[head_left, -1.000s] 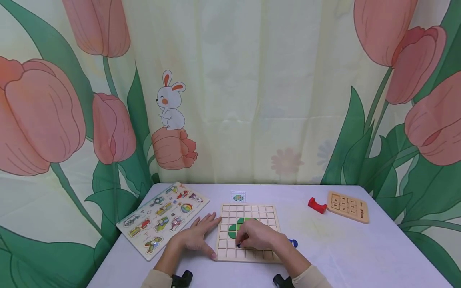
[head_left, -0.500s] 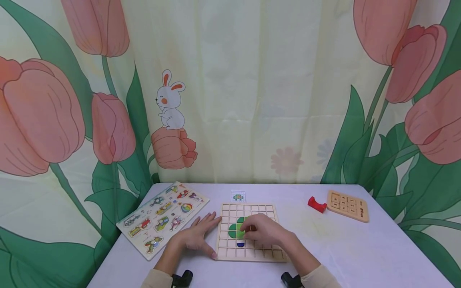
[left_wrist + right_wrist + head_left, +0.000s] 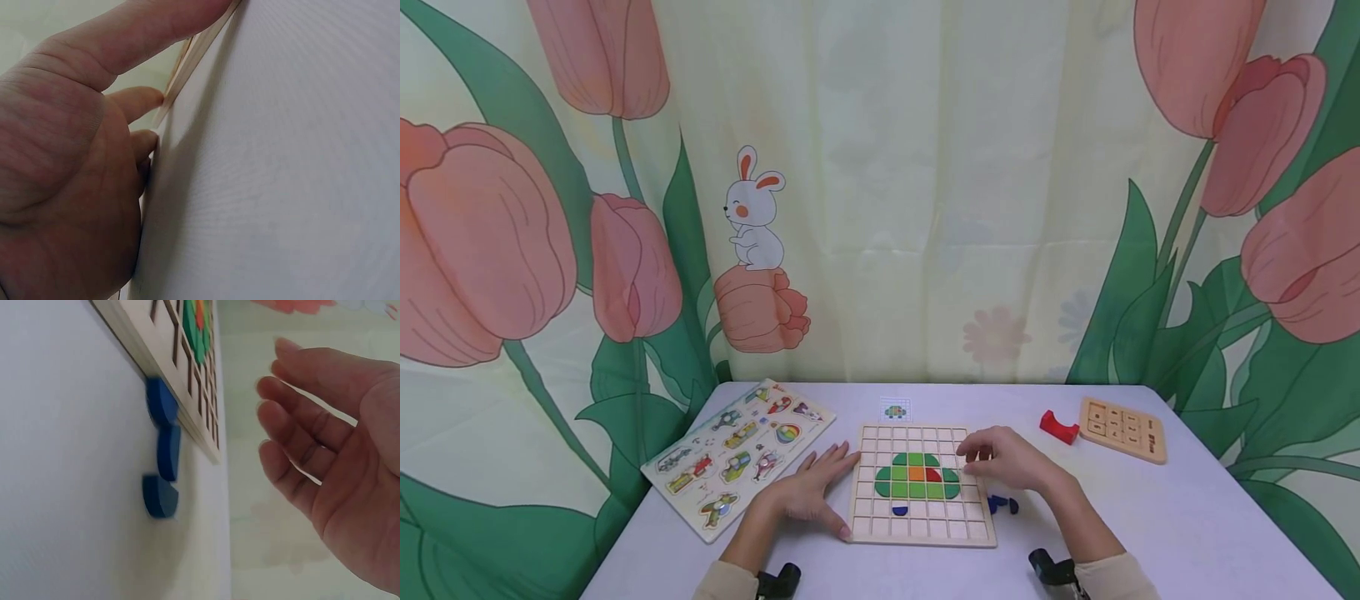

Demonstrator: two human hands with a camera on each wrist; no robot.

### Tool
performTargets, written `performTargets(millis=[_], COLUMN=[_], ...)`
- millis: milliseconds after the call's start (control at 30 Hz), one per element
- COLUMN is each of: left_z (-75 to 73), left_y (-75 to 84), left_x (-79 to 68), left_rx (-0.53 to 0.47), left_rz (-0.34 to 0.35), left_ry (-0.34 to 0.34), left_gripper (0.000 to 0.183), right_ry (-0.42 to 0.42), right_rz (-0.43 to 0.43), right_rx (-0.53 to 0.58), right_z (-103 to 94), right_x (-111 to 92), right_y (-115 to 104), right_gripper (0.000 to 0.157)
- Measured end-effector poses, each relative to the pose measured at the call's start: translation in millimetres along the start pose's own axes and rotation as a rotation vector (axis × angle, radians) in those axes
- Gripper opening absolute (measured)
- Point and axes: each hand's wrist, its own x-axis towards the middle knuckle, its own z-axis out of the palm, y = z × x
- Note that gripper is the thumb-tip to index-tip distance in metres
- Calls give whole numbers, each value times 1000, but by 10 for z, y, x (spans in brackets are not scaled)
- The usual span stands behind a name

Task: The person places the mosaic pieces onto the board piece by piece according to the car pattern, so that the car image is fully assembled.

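Note:
A wooden grid board (image 3: 874, 527) lies on the table. Green pieces (image 3: 886, 482) fill several of its cells, around an orange square (image 3: 917, 473) and a red piece (image 3: 933, 475). Below them a dark blue half-round piece (image 3: 900, 511) sits in a cell. My left hand (image 3: 808, 496) is spread at the board's left edge, thumb and fingertips against the frame. Over the right edge hovers my right hand (image 3: 1009, 460), its fingers relaxed with nothing between them. In the right wrist view, three blue pieces (image 3: 167, 453) lie on the table along the board's side, below that hand.
A small pattern card (image 3: 896, 409) lies behind the board, showing a similar coloured figure. To the left is a picture puzzle board (image 3: 722, 487). At the far right are a red arch-shaped block (image 3: 1060, 427) and a small wooden number board (image 3: 1123, 429).
My right hand has let go of the blue half-round piece on the board and moved right and back. The coloured pieces are uncovered. My left hand stays where it was.

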Motion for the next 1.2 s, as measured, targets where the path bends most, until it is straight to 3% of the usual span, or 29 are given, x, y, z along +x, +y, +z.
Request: performTargets(millis=[367,667,967,1200], left_z=[-5,-13,-6,-14], left_y=[18,44,36,42], left_x=[-7,-22,-33,-38], left_rx=[-3,-13,-11,-13], left_rz=[-2,-7,10,9], left_ry=[5,3,5,2], left_gripper=[126,126,126,126], right_ry=[-48,-123,-224,-232], right_rz=[32,90,81,104], right_rx=[2,0,7,-2], right_z=[-176,-187,-201,-184], right_x=[-95,-136,-152,-170], right_y=[171,203,229,238], right_gripper=[17,15,17,18])
